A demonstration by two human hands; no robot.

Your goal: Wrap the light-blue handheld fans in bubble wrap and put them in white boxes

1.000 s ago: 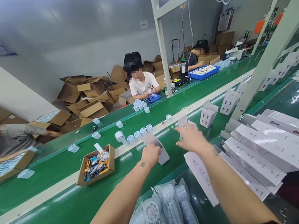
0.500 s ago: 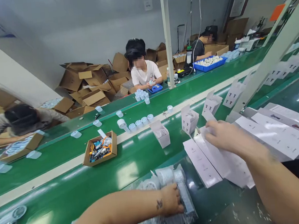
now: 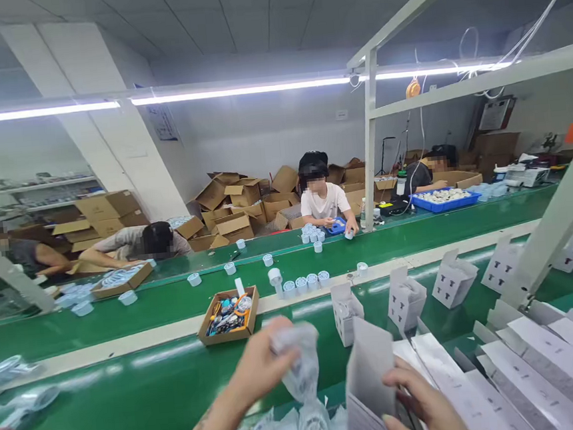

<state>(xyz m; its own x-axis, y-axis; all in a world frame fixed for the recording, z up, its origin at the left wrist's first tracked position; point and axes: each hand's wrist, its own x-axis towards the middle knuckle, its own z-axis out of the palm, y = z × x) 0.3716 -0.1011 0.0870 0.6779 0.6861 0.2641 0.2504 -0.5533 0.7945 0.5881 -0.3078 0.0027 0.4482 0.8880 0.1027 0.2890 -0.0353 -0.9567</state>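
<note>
Left hand (image 3: 259,364) grips a blurred bubble-wrapped item (image 3: 300,368) — right hand (image 3: 424,407), partly cut off, pinches a flat white carton (image 3: 367,368).

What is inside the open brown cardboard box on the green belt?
The cardboard box holds a jumble of small tools with orange, yellow and blue parts, plus a round whitish piece. Whatever lies beneath them, and the box floor, is covered.
</note>
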